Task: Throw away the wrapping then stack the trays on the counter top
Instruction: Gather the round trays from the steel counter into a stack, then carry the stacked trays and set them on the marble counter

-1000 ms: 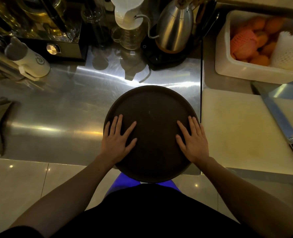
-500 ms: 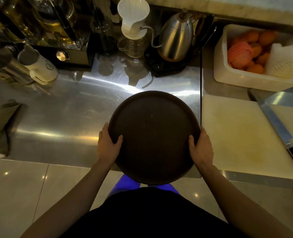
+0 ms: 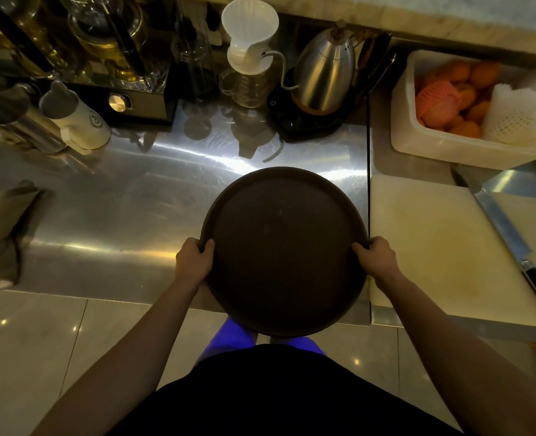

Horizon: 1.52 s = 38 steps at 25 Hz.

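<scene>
A round dark brown tray (image 3: 284, 247) lies at the front edge of the steel counter top (image 3: 119, 209), its near part overhanging the edge. My left hand (image 3: 194, 262) grips the tray's left rim, thumb curled over the lip. On the opposite side my right hand (image 3: 375, 261) holds the right rim the same way. Whether more trays lie under this one I cannot tell. No wrapping shows in the view.
A white cutting board (image 3: 443, 247) with a long knife (image 3: 512, 243) lies right of the tray. A white bin (image 3: 449, 149) of oranges sits back right. A kettle (image 3: 323, 77), a white dripper (image 3: 249, 36), a mug (image 3: 74, 118) and glassware line the back. A crumpled cloth (image 3: 2, 228) lies far left.
Both hands slid off the tray's flat top out to its left and right rims and closed on them. The tray has stayed at about the same spot on the counter.
</scene>
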### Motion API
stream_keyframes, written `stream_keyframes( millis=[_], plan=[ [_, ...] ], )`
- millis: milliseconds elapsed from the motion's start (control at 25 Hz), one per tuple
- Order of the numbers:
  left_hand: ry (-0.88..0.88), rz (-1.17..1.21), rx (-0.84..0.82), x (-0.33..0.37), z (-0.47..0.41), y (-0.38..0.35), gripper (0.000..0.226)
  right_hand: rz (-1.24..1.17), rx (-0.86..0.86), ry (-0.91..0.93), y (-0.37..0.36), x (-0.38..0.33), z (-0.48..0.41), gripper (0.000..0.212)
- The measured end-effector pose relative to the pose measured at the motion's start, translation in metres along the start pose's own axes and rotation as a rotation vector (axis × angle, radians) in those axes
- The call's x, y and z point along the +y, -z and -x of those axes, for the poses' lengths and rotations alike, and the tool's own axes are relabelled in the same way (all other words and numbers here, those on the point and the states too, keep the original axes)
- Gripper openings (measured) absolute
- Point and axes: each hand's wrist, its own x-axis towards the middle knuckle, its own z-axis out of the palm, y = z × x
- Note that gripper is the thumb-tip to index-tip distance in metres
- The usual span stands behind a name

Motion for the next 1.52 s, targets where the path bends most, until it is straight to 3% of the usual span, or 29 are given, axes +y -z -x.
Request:
stream_keyframes(
  millis=[400, 720, 1040, 1240, 1360, 1520],
  plan=[
    [-0.001, 0.458, 0.076, -0.011, 0.004, 0.026, 0.024, -0.389, 0.039, 0.063, -0.004, -0.012, 0.038, 0.026],
    [0.065, 0.869, -0.088, 0.016, 0.007, 0.075, 0.003, -0.843, 0.055, 0.049, 0.006, -0.060, 0.098, 0.009],
    [-0.010, 1.105, -0.271, 0.034, 0.046, 0.114, 0.034, -1.050, 0.140, 0.085, 0.016, -0.076, 0.149, 0.012],
    [-0.139, 1.181, -0.287, 0.050, 0.094, 0.128, 0.029, -1.195, 0.114, 0.123, 0.044, -0.067, 0.184, 0.016],
    [-0.198, 1.204, -0.283, 0.057, 0.128, 0.136, 0.046, -1.275, 0.083, 0.163, 0.064, -0.059, 0.210, 0.017],
    [-0.249, 1.205, -0.265, 0.067, 0.170, 0.149, 0.059, -1.380, 0.029, 0.184, 0.091, -0.054, 0.247, 0.047]
  ],
)
